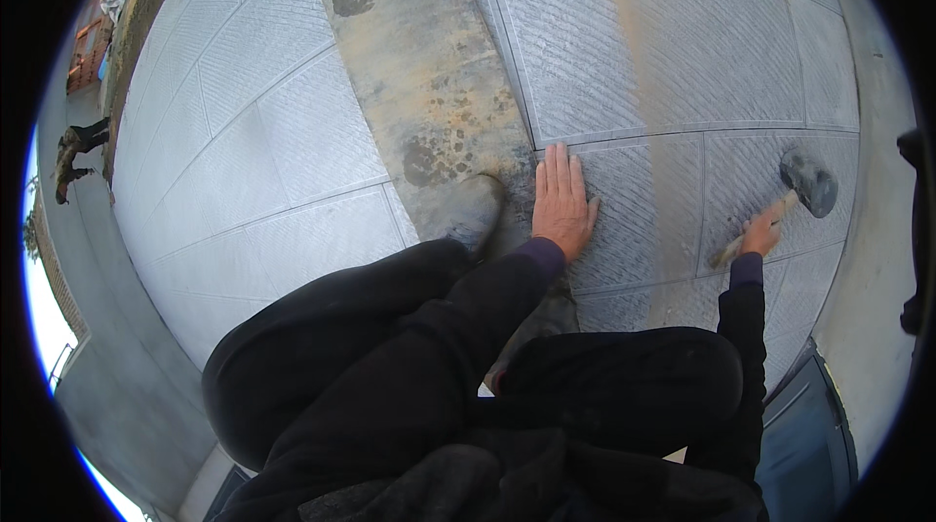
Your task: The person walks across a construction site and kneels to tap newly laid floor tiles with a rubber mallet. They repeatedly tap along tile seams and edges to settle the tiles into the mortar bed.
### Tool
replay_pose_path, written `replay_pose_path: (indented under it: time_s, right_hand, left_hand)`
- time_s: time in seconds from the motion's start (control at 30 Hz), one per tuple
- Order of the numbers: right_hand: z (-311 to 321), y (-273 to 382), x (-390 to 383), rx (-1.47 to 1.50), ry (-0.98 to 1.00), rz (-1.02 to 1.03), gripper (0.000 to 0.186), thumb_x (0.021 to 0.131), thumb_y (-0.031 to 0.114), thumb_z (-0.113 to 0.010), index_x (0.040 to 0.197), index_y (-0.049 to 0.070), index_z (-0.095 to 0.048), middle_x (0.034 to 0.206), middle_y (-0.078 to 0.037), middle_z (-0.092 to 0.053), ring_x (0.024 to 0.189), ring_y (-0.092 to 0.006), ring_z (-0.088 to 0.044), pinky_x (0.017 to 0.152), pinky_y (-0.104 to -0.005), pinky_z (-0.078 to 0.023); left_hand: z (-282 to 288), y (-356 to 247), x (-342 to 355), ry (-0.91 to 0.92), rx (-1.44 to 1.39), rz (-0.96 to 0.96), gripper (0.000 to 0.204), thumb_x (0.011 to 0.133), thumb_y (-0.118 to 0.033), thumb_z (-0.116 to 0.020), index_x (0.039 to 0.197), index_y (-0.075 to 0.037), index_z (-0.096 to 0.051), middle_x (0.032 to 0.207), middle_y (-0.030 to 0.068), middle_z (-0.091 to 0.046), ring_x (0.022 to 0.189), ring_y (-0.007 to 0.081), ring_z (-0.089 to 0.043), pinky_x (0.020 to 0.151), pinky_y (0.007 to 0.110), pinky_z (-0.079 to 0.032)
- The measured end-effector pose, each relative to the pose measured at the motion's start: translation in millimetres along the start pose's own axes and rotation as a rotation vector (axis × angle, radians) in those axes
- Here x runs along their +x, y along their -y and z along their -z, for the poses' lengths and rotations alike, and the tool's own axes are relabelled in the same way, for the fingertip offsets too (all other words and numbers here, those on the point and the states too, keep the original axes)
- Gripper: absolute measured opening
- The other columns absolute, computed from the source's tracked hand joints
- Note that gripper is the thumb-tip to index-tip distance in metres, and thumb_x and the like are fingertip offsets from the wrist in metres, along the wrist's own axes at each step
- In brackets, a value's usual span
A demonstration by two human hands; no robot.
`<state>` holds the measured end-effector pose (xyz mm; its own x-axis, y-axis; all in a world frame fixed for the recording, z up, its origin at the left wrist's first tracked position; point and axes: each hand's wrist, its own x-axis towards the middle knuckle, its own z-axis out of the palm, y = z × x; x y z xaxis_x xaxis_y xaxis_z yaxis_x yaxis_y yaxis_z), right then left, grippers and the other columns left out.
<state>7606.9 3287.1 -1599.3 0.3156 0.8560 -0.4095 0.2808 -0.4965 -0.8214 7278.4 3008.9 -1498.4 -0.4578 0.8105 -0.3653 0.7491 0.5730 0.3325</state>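
Observation:
My left hand (563, 208) lies flat, its fingers stretched out over the edge of a grey ribbed paving slab (624, 181) beside the worn board. It holds nothing. Out to the right, my right hand (760, 232) is wrapped round the light wooden handle of a rubber mallet (808, 183). The mallet's dark, dusty head points away from me, over or on another ribbed slab; whether it touches I cannot tell. My dusty boot (473, 210) rests on the board, just left of my left hand.
A long, stained board (429, 83) with wet-looking footprints runs away across the laid slabs (283, 132). A pale brown streak (634, 35) crosses the slabs on the right. Smooth grey walls (882, 132) stand at both sides. A dark panel (804, 434) is at the lower right.

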Motion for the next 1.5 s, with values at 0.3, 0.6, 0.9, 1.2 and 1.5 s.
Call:
replay_pose_path:
  time_s: [0.3,0.6,0.9,1.2,1.5]
  right_hand:
    - [46.8,13.5,-42.9,-0.628,-0.230,0.000,0.074,0.107,0.055,-0.046,0.123,-0.013,-0.070,0.113,-0.035,-0.073,0.094,-0.0478,-0.074,0.079,-0.0534,-0.060]
    - [29.1,-1.9,-49.8,-0.837,-0.420,0.294,0.074,0.105,0.054,-0.043,0.115,-0.013,-0.074,0.114,-0.040,-0.071,0.106,-0.0575,-0.068,0.092,-0.0629,-0.054]
    - [65.9,3.6,-53.2,-0.878,-0.560,0.133,0.097,0.103,0.074,-0.037,0.115,-0.015,-0.074,0.115,-0.040,-0.071,0.108,-0.0592,-0.067,0.094,-0.0662,-0.052]
    - [-6.5,-3.6,17.6,-0.305,-0.076,0.097,0.045,0.105,0.033,-0.052,0.098,-0.008,-0.070,0.078,-0.020,-0.072,0.070,-0.0352,-0.070,0.070,-0.0474,-0.055]
    - [-26.1,65.1,-148.6,-0.505,0.329,0.159,0.051,0.108,0.039,-0.052,0.096,-0.008,-0.068,0.077,-0.024,-0.069,0.068,-0.0388,-0.067,0.067,-0.0480,-0.051]
  left_hand:
    - [55.3,25.5,-73.1,-0.047,0.193,0.001,0.072,0.105,-0.033,-0.055,0.158,0.013,-0.037,0.170,0.0342,-0.025,0.161,0.0476,-0.020,0.131,0.056,-0.018]
    - [61.7,31.8,-87.2,0.006,0.331,0.040,0.065,0.106,-0.026,-0.044,0.159,0.012,-0.039,0.169,0.0358,-0.028,0.160,0.0490,-0.024,0.131,0.056,-0.019]
    - [77.8,26.8,-68.9,0.049,0.303,-0.080,0.072,0.106,-0.036,-0.050,0.159,0.012,-0.039,0.169,0.0368,-0.027,0.160,0.0503,-0.022,0.131,0.057,-0.018]
    - [53.6,0.7,-7.1,0.098,0.197,-0.004,0.102,0.095,-0.056,-0.072,0.160,0.013,-0.034,0.170,0.0385,-0.019,0.161,0.0508,-0.016,0.131,0.057,-0.016]
    - [40.2,-26.1,-41.0,0.311,0.126,0.084,0.105,0.093,-0.054,-0.075,0.159,0.014,-0.032,0.170,0.0392,-0.017,0.161,0.0520,-0.014,0.132,0.057,-0.013]
